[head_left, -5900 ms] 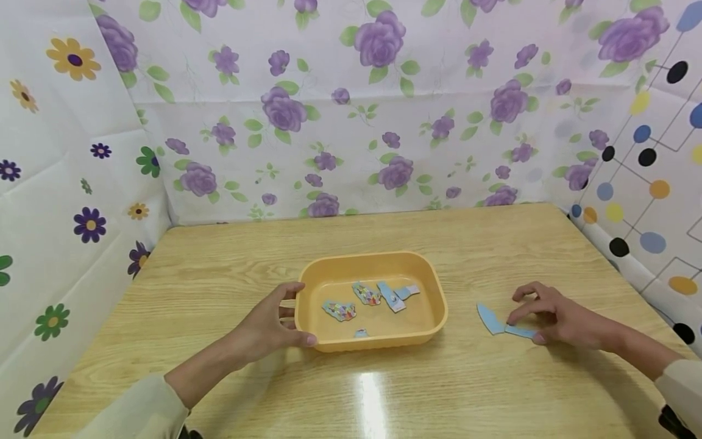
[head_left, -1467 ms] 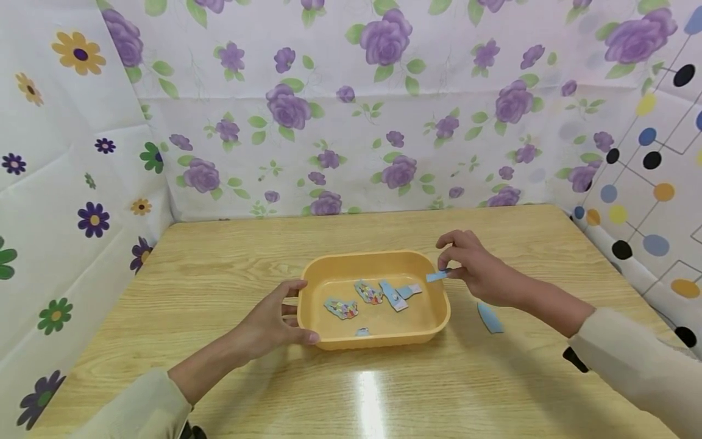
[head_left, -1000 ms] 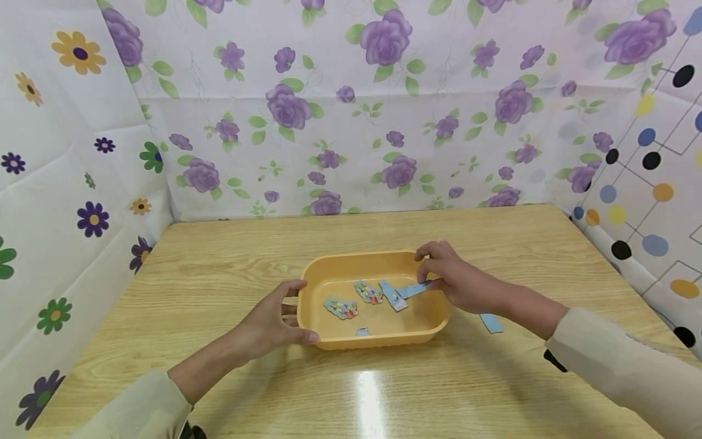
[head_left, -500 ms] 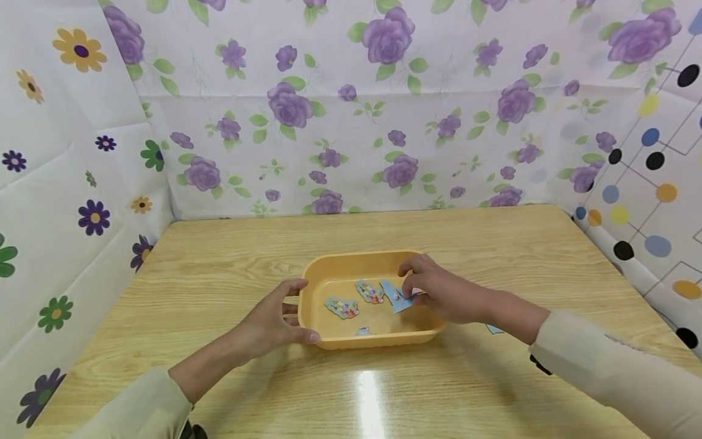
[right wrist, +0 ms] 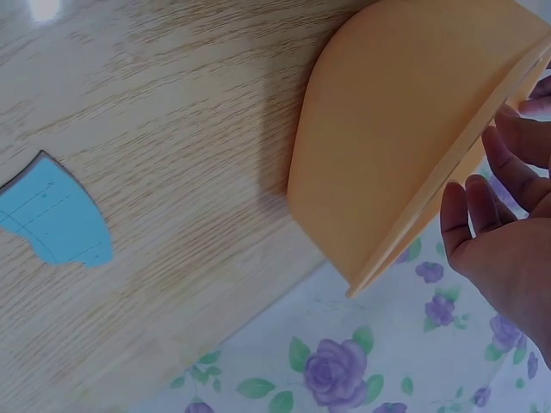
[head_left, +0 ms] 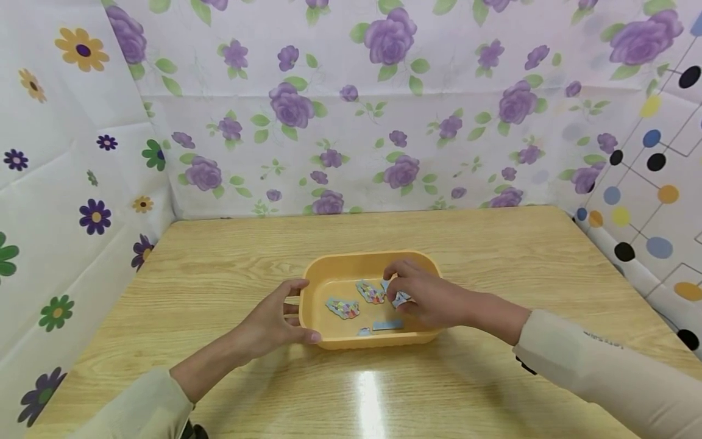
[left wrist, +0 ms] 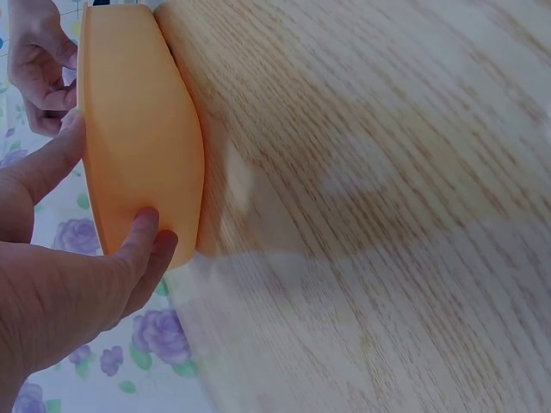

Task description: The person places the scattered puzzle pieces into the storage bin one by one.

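Observation:
A yellow-orange plastic tray [head_left: 351,342] stands on the table. My left hand [head_left: 274,314] holds its left end, thumb at the front corner and fingers along the outer wall [left wrist: 138,129]. Inside, my right hand [head_left: 433,299] bends its fingers over blue-and-white flat pieces [head_left: 401,299]; whether it pinches one is hidden. Two many-coloured, jagged flat pieces [head_left: 342,308] lie left of it. A narrow light-blue strip [head_left: 387,325] lies near the front wall, beside a small piece [head_left: 364,331]. In the right wrist view, another blue curved piece [right wrist: 56,211] lies on the table outside the tray.
The wood-grain table [head_left: 247,244] is bordered at the back by a purple-flowered cloth [head_left: 340,122]. Patterned cloths also hang at the left [head_left: 60,183] and right [head_left: 658,183]. My right forearm crosses over the tray's right end.
My right hand brought the blue strip from the table at right into the tray and let it go near the front wall. It then shifted over other pieces. My left hand stays put.

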The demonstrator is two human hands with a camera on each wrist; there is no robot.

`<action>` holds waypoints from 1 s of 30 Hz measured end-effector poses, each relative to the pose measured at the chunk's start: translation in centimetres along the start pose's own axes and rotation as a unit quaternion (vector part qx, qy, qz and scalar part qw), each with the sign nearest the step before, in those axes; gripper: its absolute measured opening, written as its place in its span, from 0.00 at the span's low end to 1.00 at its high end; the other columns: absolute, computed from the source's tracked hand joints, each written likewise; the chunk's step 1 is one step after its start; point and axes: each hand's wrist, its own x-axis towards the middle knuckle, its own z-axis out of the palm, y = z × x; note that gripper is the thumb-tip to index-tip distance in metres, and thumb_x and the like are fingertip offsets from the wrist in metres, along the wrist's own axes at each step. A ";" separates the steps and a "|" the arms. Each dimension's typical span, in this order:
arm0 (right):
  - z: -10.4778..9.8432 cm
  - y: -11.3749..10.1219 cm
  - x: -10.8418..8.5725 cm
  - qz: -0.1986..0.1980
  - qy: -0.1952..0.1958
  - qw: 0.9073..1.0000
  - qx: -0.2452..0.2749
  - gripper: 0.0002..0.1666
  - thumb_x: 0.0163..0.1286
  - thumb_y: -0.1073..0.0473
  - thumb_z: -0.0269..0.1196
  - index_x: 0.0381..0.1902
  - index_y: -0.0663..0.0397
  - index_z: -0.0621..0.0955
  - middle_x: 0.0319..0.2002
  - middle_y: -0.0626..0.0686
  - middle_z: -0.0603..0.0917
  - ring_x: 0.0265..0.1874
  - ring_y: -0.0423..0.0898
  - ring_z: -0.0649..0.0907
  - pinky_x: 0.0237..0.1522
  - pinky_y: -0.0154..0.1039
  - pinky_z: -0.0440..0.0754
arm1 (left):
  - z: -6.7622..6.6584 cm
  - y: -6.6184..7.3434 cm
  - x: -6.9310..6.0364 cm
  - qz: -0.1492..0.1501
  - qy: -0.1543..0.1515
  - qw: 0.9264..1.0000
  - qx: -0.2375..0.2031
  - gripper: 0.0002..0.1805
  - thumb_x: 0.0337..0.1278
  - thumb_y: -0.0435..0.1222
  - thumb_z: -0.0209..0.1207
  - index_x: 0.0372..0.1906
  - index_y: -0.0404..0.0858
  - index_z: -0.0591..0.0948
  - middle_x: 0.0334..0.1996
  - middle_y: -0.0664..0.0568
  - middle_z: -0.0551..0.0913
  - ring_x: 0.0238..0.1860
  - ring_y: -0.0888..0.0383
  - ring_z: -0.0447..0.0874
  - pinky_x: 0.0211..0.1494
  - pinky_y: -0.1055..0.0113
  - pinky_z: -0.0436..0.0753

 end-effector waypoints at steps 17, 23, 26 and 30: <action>-2.2 1.7 -3.6 0.021 0.043 0.999 -0.015 0.15 0.59 0.74 0.66 0.39 0.51 0.79 0.57 0.54 0.70 0.58 0.54 0.68 0.49 0.44 0.78 | 0.0 0.0 0.0 0.000 0.003 1.000 0.006 0.56 0.37 0.29 0.76 0.72 0.35 0.54 0.67 0.38 0.57 0.56 0.39 0.76 0.49 0.61 0.85; -3.0 2.4 -4.6 0.026 0.064 0.997 -0.029 0.19 0.56 0.77 0.67 0.41 0.53 0.79 0.56 0.55 0.68 0.55 0.53 0.68 0.45 0.43 0.79 | -0.1 0.0 0.0 0.001 0.005 1.000 0.012 0.57 0.37 0.30 0.76 0.73 0.35 0.54 0.67 0.38 0.57 0.56 0.39 0.76 0.49 0.61 0.85; -3.4 2.7 -5.1 0.044 0.063 0.997 -0.030 0.21 0.56 0.80 0.65 0.43 0.53 0.80 0.57 0.55 0.68 0.55 0.52 0.67 0.45 0.45 0.79 | -0.1 -0.1 0.0 0.001 0.002 1.000 0.009 0.57 0.37 0.30 0.76 0.73 0.35 0.53 0.67 0.38 0.57 0.56 0.39 0.76 0.49 0.61 0.85; -3.8 3.1 -5.9 0.062 0.061 0.996 -0.031 0.23 0.56 0.83 0.63 0.44 0.55 0.80 0.58 0.56 0.67 0.57 0.55 0.67 0.46 0.48 0.80 | 0.0 -0.1 0.0 0.001 0.001 1.000 0.005 0.56 0.37 0.29 0.76 0.73 0.35 0.53 0.68 0.38 0.56 0.56 0.39 0.77 0.49 0.61 0.85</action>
